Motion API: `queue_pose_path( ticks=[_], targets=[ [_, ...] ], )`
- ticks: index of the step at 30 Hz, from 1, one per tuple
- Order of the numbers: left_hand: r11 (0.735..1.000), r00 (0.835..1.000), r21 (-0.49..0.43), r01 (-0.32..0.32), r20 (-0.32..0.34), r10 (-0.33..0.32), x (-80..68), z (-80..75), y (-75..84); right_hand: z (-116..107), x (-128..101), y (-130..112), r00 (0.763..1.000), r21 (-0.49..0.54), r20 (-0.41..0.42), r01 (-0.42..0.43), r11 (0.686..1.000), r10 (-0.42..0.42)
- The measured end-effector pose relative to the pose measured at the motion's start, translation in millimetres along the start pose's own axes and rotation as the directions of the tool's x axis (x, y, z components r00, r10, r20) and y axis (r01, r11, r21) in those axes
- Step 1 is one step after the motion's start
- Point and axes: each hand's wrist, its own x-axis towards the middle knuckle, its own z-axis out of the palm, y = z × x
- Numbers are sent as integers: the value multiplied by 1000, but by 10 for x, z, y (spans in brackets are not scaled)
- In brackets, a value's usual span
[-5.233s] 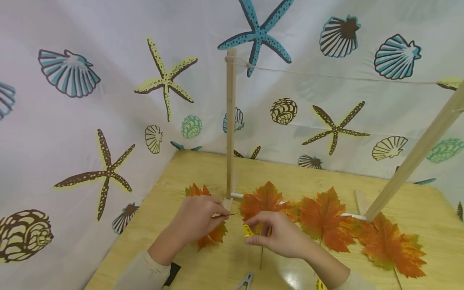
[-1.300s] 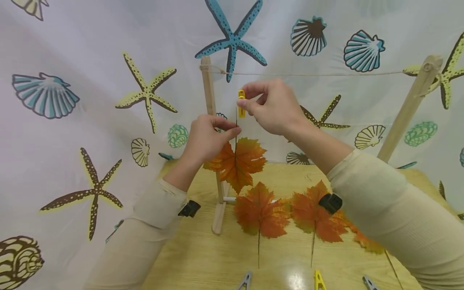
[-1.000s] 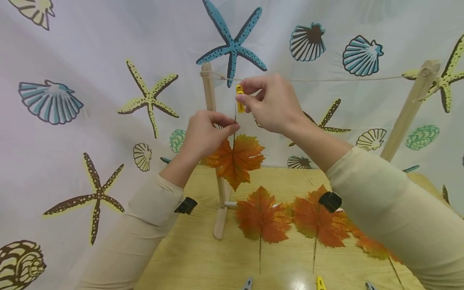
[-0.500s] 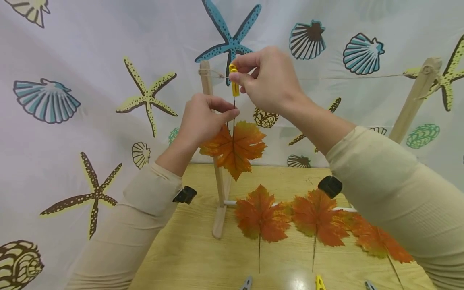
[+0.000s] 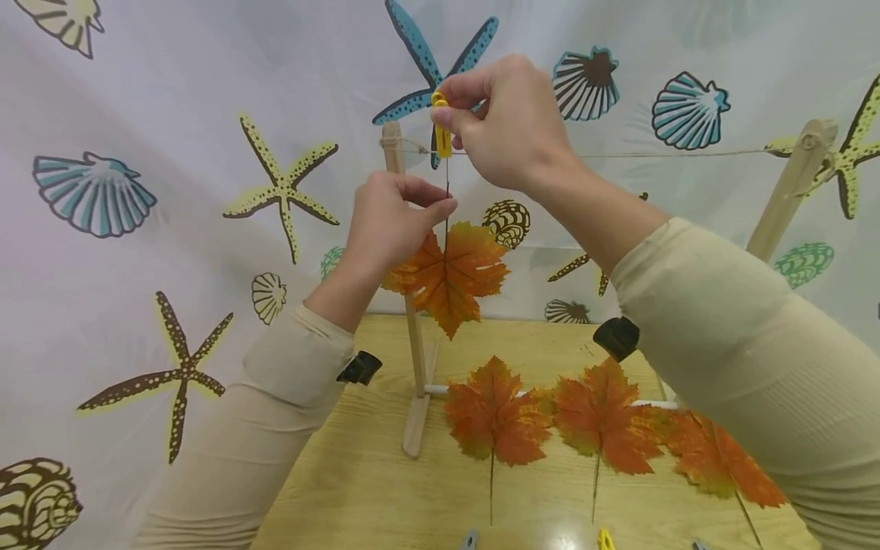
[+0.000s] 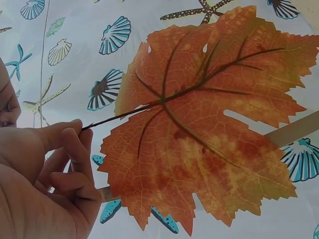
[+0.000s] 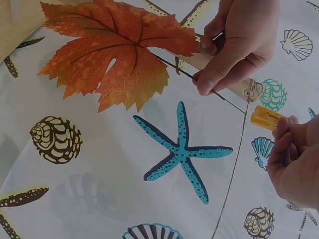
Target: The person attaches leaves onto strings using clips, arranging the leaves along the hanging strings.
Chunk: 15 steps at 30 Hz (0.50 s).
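My left hand point(image 5: 395, 221) pinches the thin stem of an orange maple leaf point(image 5: 448, 275), which hangs point down; the same leaf point(image 6: 204, 129) fills the left wrist view. Just above, my right hand point(image 5: 505, 122) pinches a yellow clothespin point(image 5: 441, 126) at the twine line point(image 5: 660, 153), with the stem's tip at the pin's lower end. The twine runs between two wooden posts, the left post point(image 5: 410, 305) behind the leaf and the right post point(image 5: 784, 195) far right. In the right wrist view the yellow clothespin point(image 7: 267, 118) sits beside the twine point(image 7: 234, 169) with the stem leading to it.
Three more orange leaves point(image 5: 496, 412) lie in a row on the wooden table point(image 5: 371, 489). Grey and yellow clothespins point(image 5: 605, 539) lie at the front edge. A seashell-printed curtain point(image 5: 137, 191) hangs close behind and to the left.
Both hands rose from the table with the leaf and yellow clothespin. Over the last second they climbed further, bringing the pin up to the twine.
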Motion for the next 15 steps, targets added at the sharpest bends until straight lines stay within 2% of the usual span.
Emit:
queue_pose_path(
  ticks=[6, 15],
  targets=[
    [1000, 1000, 7, -13, -23, 13, 5, 3, -6, -3, 82, -50, 1000, -28, -15, 9, 1000, -9],
    [1000, 999, -1, -19, -31, 19, 20, 12, 12, 14, 126, 3, 996, -20, 32, -78, 997, 79]
  ],
)
